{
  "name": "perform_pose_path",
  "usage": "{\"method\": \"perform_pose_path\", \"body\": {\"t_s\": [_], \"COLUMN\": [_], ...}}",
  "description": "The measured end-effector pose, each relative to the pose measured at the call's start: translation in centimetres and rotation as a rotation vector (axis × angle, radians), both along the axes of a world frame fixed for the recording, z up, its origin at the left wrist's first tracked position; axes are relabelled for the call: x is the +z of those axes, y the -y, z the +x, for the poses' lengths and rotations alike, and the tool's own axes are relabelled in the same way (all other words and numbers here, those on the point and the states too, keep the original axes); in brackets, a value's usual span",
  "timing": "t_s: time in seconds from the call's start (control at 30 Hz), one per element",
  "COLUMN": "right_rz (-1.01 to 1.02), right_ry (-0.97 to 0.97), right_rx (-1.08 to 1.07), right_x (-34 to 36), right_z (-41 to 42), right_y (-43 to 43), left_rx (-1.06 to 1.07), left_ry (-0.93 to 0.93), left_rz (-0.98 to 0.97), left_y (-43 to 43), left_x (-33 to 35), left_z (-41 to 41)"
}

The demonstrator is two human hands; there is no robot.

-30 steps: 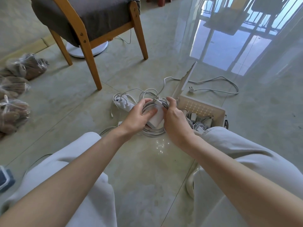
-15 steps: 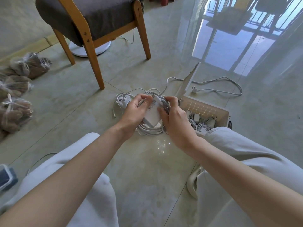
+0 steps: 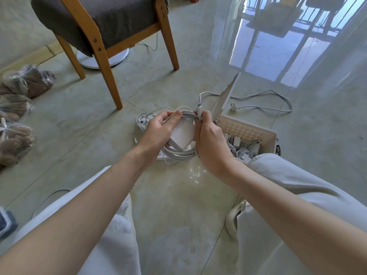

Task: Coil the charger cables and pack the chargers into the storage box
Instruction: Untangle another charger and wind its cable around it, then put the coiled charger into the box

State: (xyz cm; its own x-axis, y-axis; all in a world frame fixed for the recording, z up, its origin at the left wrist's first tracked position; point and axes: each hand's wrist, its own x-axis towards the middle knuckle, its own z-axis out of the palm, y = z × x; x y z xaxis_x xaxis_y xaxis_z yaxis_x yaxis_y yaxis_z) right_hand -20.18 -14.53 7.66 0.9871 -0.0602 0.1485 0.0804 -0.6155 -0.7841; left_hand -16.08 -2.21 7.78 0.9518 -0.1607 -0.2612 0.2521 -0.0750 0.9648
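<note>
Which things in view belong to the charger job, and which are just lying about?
Job: white square charger brick and its coiled white cable, held by left hand and right hand; beige perforated storage box; loose white plug cable on floor.
Lying about: wooden grey-cushioned chair; clear plastic bags; round white stand base.

A wooden chair (image 3: 119, 18) is standing on the glossy floor (image 3: 168, 205); a white round base (image 3: 119, 57) is sitting beneath it (partly hidden), and tied plastic bags (image 3: 29, 82) are lying to its left.

My left hand (image 3: 158, 132) covers part of the lettering on the charger (image 3: 183, 136), and my right knee (image 3: 278, 169) hides the near corner of the storage box (image 3: 245, 129).
</note>
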Motion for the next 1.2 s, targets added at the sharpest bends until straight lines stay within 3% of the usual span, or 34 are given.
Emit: {"method": "perform_pose_path", "body": {"t_s": [0.1, 0.2, 0.3, 0.57, 0.83, 0.97, 1.07, 1.2], "right_rz": [0.038, 0.141, 0.317, 0.367, 0.602, 0.358, 0.17, 0.023], "right_ry": [-0.024, -0.066, -0.106, -0.12, -0.26, -0.373, -0.351, -0.269], "right_rx": [0.024, -0.011, -0.147, -0.218, -0.227, -0.138, -0.07, -0.052], "right_x": [-0.1, -0.2, 0.1, -0.4, -1.1, 0.2, 1.0, 0.7], "right_z": [0.3, 0.2, 0.4, 1.3, 1.5, 1.6, 2.3, 3.9], "right_y": [0.0, -0.5, -0.9, -0.8, -0.6, 0.7, 2.2, 4.5], "left_rx": [-0.108, -0.054, 0.08, 0.24, 0.268, 0.308, 0.309, 0.112], "left_ry": [0.205, 0.297, 0.256, -0.11, -0.121, -0.057, -0.081, -0.2], "left_rz": [0.236, 0.354, 0.311, 0.002, -0.027, -0.05, -0.108, -0.213], "left_y": [-0.6, -0.8, 0.1, 0.9, 1.0, 1.9, 2.8, 3.7], "left_x": [0.1, -0.4, -0.5, -0.4, -0.5, -0.3, -0.4, -0.8], "left_z": [0.4, 0.6, 0.2, 0.3, -0.3, -0.3, 0.1, 1.6]}}
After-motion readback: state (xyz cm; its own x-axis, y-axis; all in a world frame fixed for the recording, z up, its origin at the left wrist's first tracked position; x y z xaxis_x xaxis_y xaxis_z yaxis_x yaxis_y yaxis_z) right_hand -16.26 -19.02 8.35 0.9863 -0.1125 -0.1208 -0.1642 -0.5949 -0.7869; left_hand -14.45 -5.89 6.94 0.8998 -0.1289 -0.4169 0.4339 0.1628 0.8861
